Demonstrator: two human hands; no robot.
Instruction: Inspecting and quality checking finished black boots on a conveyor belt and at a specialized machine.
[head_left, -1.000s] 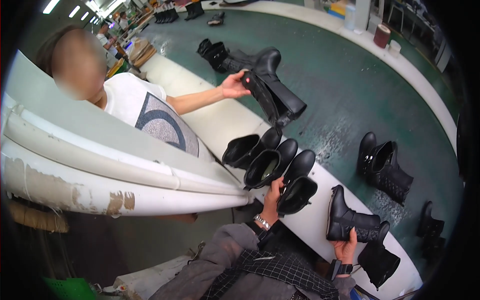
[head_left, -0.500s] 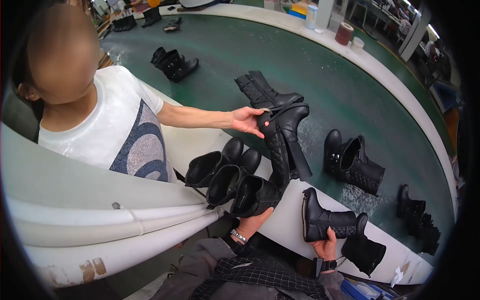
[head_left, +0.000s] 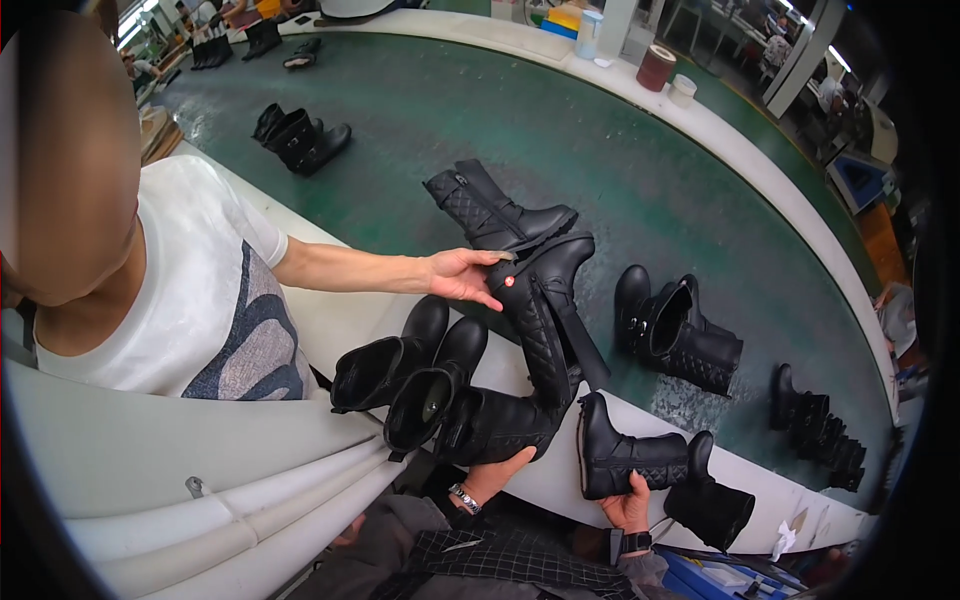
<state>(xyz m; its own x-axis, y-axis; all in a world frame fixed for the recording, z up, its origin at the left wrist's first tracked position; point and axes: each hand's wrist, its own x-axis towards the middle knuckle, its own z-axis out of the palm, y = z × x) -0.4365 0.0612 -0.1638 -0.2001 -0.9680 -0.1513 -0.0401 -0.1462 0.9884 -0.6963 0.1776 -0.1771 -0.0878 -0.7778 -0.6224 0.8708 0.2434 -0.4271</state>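
My left hand (head_left: 488, 482) is closed round the underside of a black boot (head_left: 497, 425), which lies tilted with its quilted side toward me. My right hand (head_left: 628, 506) grips the quilted shaft of another black ankle-strap boot (head_left: 625, 456), its thumb on the leather and its sole toward the left. Beside that one lies a further dark boot (head_left: 712, 500). Ahead of my left hand, a person's hand (head_left: 465, 278) touches a tall boot (head_left: 545, 310) with a hanging strap. Two more upright boots, one with its opening showing (head_left: 418, 400), stand left of my left hand.
A curved green conveyor (head_left: 400, 110) carries several pairs of black boots, including a buckled pair (head_left: 680, 335). A white ledge (head_left: 560, 490) runs along its near side. White pipes (head_left: 260, 500) lie at lower left. The person in a white shirt (head_left: 190, 260) stands at left.
The boot at my left hand has tipped over, its opening turned toward the left. My view has shifted, moving the scene leftward. My right hand still grips its boot.
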